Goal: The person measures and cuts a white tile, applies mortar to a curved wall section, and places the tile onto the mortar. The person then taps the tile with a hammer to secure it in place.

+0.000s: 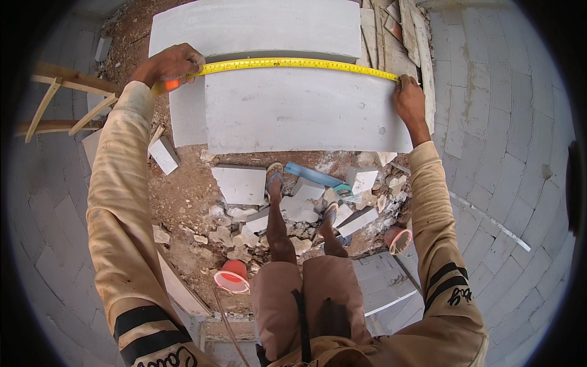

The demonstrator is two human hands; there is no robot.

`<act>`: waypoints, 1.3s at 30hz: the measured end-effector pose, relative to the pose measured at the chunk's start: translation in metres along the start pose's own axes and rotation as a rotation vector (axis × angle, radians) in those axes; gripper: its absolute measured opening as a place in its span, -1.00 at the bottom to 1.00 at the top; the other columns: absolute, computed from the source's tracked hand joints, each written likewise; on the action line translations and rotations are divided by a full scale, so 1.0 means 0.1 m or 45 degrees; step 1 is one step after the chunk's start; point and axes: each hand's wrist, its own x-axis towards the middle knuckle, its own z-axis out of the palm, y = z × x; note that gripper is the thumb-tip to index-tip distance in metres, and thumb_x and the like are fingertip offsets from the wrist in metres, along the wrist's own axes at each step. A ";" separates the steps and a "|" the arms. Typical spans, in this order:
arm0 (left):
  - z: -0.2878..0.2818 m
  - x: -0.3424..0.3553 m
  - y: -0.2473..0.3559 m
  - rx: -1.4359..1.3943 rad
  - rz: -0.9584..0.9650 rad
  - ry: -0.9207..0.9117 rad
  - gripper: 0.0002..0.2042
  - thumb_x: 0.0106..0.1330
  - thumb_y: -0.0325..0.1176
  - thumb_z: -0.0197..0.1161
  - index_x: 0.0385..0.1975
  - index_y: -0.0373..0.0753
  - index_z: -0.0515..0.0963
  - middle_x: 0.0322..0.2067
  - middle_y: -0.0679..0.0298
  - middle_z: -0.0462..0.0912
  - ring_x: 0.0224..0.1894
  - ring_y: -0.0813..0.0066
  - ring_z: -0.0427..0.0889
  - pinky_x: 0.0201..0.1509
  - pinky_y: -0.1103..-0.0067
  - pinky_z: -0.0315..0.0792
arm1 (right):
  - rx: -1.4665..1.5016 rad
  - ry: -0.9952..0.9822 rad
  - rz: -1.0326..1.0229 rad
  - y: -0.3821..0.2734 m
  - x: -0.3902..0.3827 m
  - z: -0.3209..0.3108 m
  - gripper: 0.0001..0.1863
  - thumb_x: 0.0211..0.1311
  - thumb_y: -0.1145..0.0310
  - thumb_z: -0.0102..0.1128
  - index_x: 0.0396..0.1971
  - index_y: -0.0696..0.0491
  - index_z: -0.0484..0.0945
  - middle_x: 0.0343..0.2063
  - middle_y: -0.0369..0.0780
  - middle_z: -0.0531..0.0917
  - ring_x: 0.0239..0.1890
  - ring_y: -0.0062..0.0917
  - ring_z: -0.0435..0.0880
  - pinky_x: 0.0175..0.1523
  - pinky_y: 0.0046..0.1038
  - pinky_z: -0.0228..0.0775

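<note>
A yellow tape measure [287, 62] is pulled out across the top of a pale grey-white block [299, 113]. My left hand [173, 65] is closed around its orange case [173, 84], past the block's left end. At the other end of the strip, my right hand [409, 101] pinches the tape at the block's far right corner. The strip bows slightly between the two hands. Directly behind lies another long pale block [257, 27], and part of a further block [188, 113] shows under the left side.
Rubble and broken block pieces [244, 235] surround my sandalled feet, with a blue-bladed handsaw [315, 175] among them. Red buckets [232, 276] [398, 240] stand either side. Wooden planks [403, 37] lie at far right; a timber frame [73, 92] is at left. Grey block walls [489, 122] enclose the space.
</note>
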 end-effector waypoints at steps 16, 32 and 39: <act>0.33 -0.34 0.01 -0.062 -0.141 -0.081 -0.76 0.30 -0.41 0.24 -0.14 -0.38 0.72 -0.51 0.20 0.72 -0.58 0.49 0.60 -0.42 0.47 0.49 | 0.043 -0.097 0.056 -0.13 -0.44 -0.15 -0.81 0.39 0.34 0.03 -0.18 0.12 0.55 -0.18 -0.01 0.67 -0.20 0.04 0.70 -0.09 0.02 0.55; 0.86 -0.84 0.02 -0.055 -0.075 -0.064 -0.72 0.30 -0.33 0.27 -0.13 -0.39 0.72 -0.52 0.12 0.74 -0.57 0.42 0.67 -0.38 0.42 0.56 | 0.062 -0.250 0.115 -0.19 -1.20 -0.24 -0.77 0.28 0.45 0.08 -0.08 0.13 0.52 -0.16 -0.02 0.65 -0.22 0.04 0.69 -0.14 0.01 0.54; 0.98 -0.92 -0.05 0.027 -0.120 -0.040 -0.68 0.32 -0.27 0.29 -0.03 -0.33 0.71 -0.33 0.06 0.77 -0.31 0.26 0.73 -0.09 0.35 0.56 | 0.074 -0.261 0.097 -0.22 -1.35 -0.27 -0.84 0.38 0.40 0.06 -0.13 0.10 0.51 -0.18 0.01 0.66 -0.18 0.08 0.67 -0.14 0.04 0.51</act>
